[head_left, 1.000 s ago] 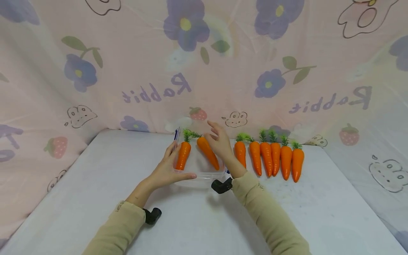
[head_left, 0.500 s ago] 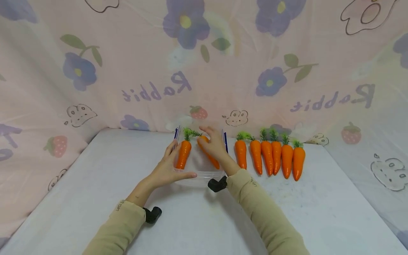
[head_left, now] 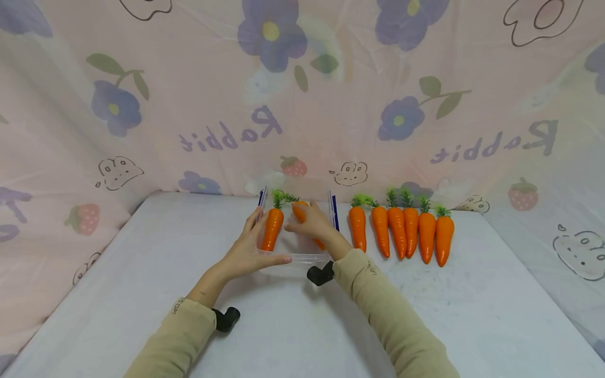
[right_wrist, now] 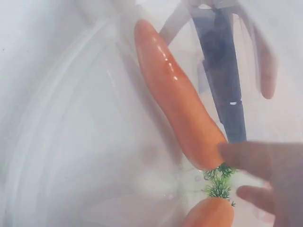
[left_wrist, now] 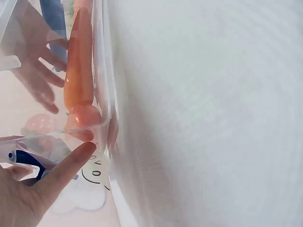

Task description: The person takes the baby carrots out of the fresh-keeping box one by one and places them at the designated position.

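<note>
A clear plastic box (head_left: 309, 259) with blue clips on its sides stands in front of me and holds two orange toy carrots. My left hand (head_left: 240, 255) holds the box at its near left corner, thumb along the front wall and fingers at the left side. The left carrot (head_left: 272, 231) lies lengthwise with its green top away from me. Over the slanted right carrot (head_left: 299, 211), my right hand (head_left: 314, 224) reaches in with spread fingers and partly hides it. In the right wrist view a fingertip (right_wrist: 232, 153) overlaps the left carrot's wide end.
To the right of the box, several more carrots (head_left: 398, 233) lie in a row, green tops toward the back. A patterned cloth (head_left: 212, 105) hangs behind the white table (head_left: 302, 325).
My right hand has moved left and down from the box's right side, now covering the middle of the right carrot. My left hand has kept its place on the box.
</note>
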